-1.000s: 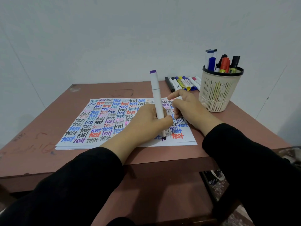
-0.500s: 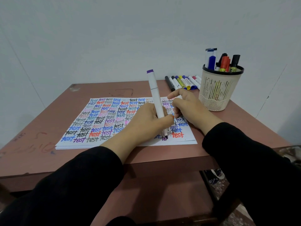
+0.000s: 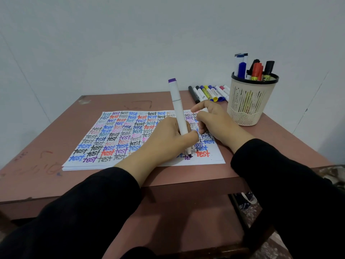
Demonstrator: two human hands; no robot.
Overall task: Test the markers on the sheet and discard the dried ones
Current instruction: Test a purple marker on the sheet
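The left grip (image 3: 168, 139) is the person's left hand. Its fingers and thumb are curled tight around a white marker (image 3: 178, 113). The marker stands almost straight up and leans a little away from the person. Its top end is purple. Its dark tip touches the sheet (image 3: 217, 158) near the bottom right corner, next to some purple letters and just left of a red "test".

The right grip (image 3: 214, 124) is the right hand, just beside the left one. Its fingers are bent around a small white cap (image 3: 205, 110), and only the end of the cap shows. This hand rests on the right side of the sheet.

The sheet is white and is full of the word "test" in blue, black, red, purple and pink. It lies flat on top of a thin pile of paper in the middle of the brown desk (image 3: 56, 146).

At the back of the desk a row of markers (image 3: 209, 93) lies side by side. Just to their right stands a cream pen cup (image 3: 248, 109) with a black rim. More markers (image 3: 256, 71) stick up out of it, blue, red and black ones.

Both arms wear black sleeves (image 3: 280, 174).
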